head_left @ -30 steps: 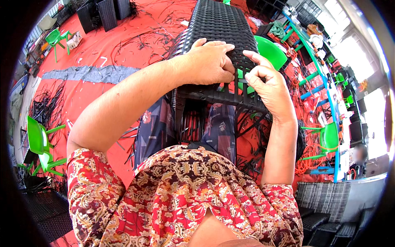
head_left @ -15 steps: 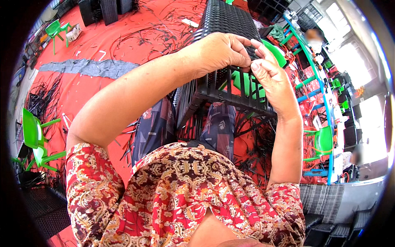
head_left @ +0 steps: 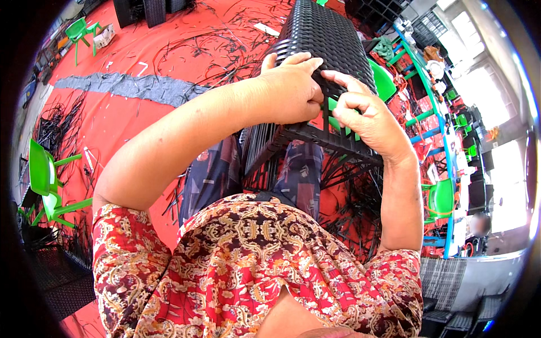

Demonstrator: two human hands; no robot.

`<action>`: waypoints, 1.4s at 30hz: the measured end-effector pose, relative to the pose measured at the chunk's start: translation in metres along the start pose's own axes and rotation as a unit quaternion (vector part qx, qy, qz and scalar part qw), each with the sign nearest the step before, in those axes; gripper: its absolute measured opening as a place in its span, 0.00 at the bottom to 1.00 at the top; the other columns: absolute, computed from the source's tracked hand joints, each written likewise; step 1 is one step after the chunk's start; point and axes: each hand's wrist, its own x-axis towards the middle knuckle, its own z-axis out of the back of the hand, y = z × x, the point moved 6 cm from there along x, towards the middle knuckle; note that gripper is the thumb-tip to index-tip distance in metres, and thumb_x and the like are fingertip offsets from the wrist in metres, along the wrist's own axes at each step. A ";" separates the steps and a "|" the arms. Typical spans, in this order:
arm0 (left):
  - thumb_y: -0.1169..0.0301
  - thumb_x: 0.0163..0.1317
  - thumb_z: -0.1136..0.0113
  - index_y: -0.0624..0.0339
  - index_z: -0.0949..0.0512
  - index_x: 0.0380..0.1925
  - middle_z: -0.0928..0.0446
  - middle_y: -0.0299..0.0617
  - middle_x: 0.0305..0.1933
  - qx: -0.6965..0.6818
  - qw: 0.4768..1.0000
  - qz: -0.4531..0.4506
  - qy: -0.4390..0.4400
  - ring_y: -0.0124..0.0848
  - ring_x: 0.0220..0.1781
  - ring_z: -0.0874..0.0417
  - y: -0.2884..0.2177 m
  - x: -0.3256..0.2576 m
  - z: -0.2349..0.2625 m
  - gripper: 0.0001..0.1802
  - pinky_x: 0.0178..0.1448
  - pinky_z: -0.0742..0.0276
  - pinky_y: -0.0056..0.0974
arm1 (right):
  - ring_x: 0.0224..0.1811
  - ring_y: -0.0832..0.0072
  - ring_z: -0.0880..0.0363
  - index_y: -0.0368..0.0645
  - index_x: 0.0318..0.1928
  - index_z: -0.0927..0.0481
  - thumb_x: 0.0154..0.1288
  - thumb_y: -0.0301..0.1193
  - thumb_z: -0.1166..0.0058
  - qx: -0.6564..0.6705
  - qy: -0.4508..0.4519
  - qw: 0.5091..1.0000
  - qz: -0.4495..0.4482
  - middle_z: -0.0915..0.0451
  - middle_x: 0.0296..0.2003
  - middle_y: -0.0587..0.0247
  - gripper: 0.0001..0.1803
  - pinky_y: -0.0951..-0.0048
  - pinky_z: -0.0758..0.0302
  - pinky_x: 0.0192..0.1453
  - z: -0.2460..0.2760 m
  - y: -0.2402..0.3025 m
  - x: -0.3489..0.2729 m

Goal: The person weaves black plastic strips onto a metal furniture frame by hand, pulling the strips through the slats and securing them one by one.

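Head view: A seated person weaves dark synthetic strips onto a black woven furniture frame [head_left: 327, 39] that leans against their knees and stretches away over a red floor mat [head_left: 186, 50]. The left hand [head_left: 290, 93] lies curled over the near edge of the woven panel, fingers pressed down on the weave as if pinning it; whether it also pinches a strip cannot be told. The right hand [head_left: 360, 115] is closed narrow, thumb and forefinger nipped on what looks like a strip end just beside the left hand's fingertips, at the open bars [head_left: 321, 135] of the frame's near end. A green plastic stool [head_left: 383, 81] shows behind the frame's right edge.

To do this step well, it seems wise to keep the left hand bearing down so the finished rows stay tight while the right draws the strip flat, untwisted and snug against the last row, before tucking it under the bar. A slack pull would likely leave a gap.

Loose black strips [head_left: 56, 118] litter the mat's left edge near a small green chair [head_left: 45, 180].
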 end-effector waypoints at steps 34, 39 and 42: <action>0.71 0.57 0.37 0.58 0.22 0.36 0.34 0.45 0.61 -0.399 0.883 0.079 -0.236 0.36 0.65 0.36 0.033 -0.073 -0.001 0.08 0.67 0.41 0.41 | 0.61 0.72 0.35 0.38 0.19 0.25 0.58 0.25 0.53 0.218 0.018 0.968 -0.122 0.29 0.54 0.48 0.11 0.75 0.33 0.50 -0.015 0.015 0.025; 0.72 0.56 0.37 0.58 0.22 0.35 0.34 0.44 0.61 -0.401 0.884 0.076 -0.230 0.36 0.66 0.36 0.029 -0.067 0.000 0.07 0.67 0.41 0.40 | 0.57 0.74 0.32 0.38 0.20 0.25 0.60 0.26 0.53 0.177 0.047 0.979 -0.092 0.32 0.58 0.48 0.12 0.75 0.33 0.49 -0.012 0.017 0.022; 0.72 0.56 0.37 0.59 0.22 0.35 0.33 0.45 0.61 -0.414 0.876 0.085 -0.231 0.36 0.65 0.36 0.029 -0.067 -0.003 0.07 0.67 0.41 0.40 | 0.55 0.74 0.31 0.38 0.22 0.25 0.61 0.27 0.51 0.143 0.044 0.985 -0.085 0.34 0.59 0.48 0.11 0.74 0.33 0.52 -0.011 0.019 0.020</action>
